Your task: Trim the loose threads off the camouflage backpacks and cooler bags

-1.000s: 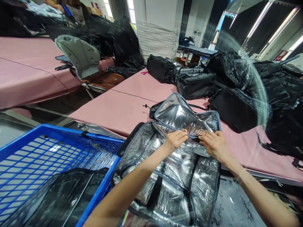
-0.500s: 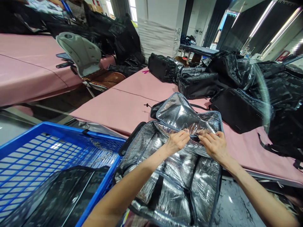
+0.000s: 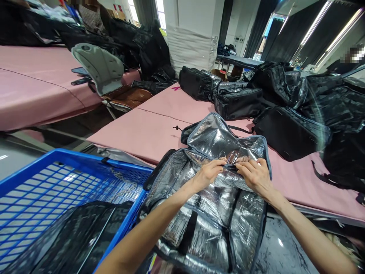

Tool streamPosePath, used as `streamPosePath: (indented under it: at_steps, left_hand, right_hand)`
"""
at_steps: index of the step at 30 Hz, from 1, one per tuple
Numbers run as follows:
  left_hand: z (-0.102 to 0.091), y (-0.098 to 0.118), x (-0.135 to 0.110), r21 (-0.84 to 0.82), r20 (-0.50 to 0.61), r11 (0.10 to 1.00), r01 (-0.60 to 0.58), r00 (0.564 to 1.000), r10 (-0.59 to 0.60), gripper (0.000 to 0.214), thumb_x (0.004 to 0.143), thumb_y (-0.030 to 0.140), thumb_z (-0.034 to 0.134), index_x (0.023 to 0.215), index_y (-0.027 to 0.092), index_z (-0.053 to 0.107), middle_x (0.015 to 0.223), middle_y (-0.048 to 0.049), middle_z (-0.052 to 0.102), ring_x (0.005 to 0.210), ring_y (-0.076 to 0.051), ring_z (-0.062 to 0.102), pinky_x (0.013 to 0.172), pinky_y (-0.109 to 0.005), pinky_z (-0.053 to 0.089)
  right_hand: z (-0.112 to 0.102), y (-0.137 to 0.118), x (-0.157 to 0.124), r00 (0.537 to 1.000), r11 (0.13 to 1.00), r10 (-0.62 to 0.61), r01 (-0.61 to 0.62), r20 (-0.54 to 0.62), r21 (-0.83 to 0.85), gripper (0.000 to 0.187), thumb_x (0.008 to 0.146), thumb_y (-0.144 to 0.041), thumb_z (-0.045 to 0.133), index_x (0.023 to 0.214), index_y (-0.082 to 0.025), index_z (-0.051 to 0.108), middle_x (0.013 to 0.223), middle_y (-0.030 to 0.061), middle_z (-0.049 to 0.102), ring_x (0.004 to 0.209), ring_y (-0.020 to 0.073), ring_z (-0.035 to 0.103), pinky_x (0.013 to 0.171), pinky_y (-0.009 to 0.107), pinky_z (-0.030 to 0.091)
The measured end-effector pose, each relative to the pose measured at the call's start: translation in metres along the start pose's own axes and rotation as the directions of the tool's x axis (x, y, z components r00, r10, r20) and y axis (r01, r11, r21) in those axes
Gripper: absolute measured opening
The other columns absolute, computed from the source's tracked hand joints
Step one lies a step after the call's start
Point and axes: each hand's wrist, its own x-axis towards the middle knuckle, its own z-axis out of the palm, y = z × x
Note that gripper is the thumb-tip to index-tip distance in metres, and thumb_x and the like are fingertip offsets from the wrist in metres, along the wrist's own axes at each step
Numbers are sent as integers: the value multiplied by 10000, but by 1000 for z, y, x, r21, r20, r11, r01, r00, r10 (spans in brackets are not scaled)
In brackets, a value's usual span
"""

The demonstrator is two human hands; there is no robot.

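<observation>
A black bag with a silver foil lining (image 3: 211,217) lies opened out in front of me, its upper flap (image 3: 215,133) folded back over the edge of the pink table. My left hand (image 3: 209,174) pinches the bag's edge where the flap joins the body. Close beside it on the right, my right hand (image 3: 254,175) grips the same edge, fingers curled over it. Only a small gap parts the two hands. Whatever lies under the fingertips is hidden. A black strap strip (image 3: 188,232) crosses the lower part of the lining.
A blue plastic basket (image 3: 57,154) stands at my left with a dark patterned bag (image 3: 71,236) in it. Several black bags (image 3: 288,131) crowd the right and back of the pink table (image 3: 131,133). Behind to the left is a grey chair (image 3: 98,68).
My left hand has shifted slightly left along the bag's edge, and my right hand has moved a little left too. Both keep their hold. The view has tilted slightly.
</observation>
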Motion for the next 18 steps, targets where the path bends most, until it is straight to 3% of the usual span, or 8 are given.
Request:
streamPosePath:
  at_steps: [7,11,14,18]
  left_hand:
    - [-7,5,5,-171,21,975,139,990,-138,139,860,93,429,823,143,554,1050,-98,573,1059,-169,554,888,-324,497]
    - [-10,5,7,-250,33,945,209,978,-207,208,850,142,480,1053,159,523,1187,-123,506,1082,-184,534,860,-336,514]
    - [-9,2,10,-195,35,961,198,980,-194,316,848,136,482,1161,178,477,1248,-130,464,1119,-189,510,875,-347,506]
    - [-4,1,15,-80,39,982,169,985,-166,223,812,173,562,1035,160,558,1112,-101,548,1056,-182,542,899,-346,479]
  right_hand:
    - [1,-4,5,1000,1000,-11,11,-18,23,160,883,-206,499,1017,-188,584,887,18,670,753,139,487,728,336,239]
    - [1,-2,3,1000,1000,11,-11,-4,23,139,890,-223,493,981,-180,589,873,24,665,764,143,486,731,338,236]
    - [0,-2,3,1000,1000,13,-13,-10,20,134,891,-217,490,978,-182,586,867,21,664,764,145,486,730,338,235]
    - [0,-4,3,999,999,20,-19,-25,27,133,885,-206,498,985,-182,582,862,26,664,771,149,493,726,336,236]
